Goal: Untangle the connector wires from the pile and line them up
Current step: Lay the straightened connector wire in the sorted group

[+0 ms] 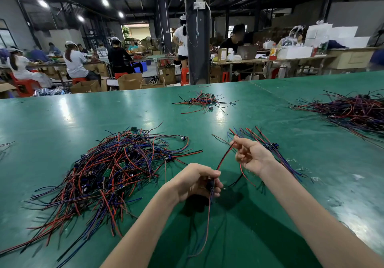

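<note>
Both hands were raised over the green bench point(62, 118), close to its near edge and about midway along it.

Left hand point(197, 182): fingers curled round the dark connector end of one connector wire point(225, 157). Thin red and blue leads hung from the fist toward the near edge.

Right hand point(251, 155): thumb and forefinger pinched the red-and-black lead of that same wire, with the other fingers loosely bent. The lead spanned the gap between the hands, clear of the surface.

The tangled pile point(116, 170) lay left of the hands, spreading toward the near left corner and apart from the held wire.

A row of wires point(270, 145) lay just beyond the right hand, leads roughly parallel.

A small tangle point(204, 101) sat near the far edge, and a larger heap point(357, 109) at the right edge.
</note>
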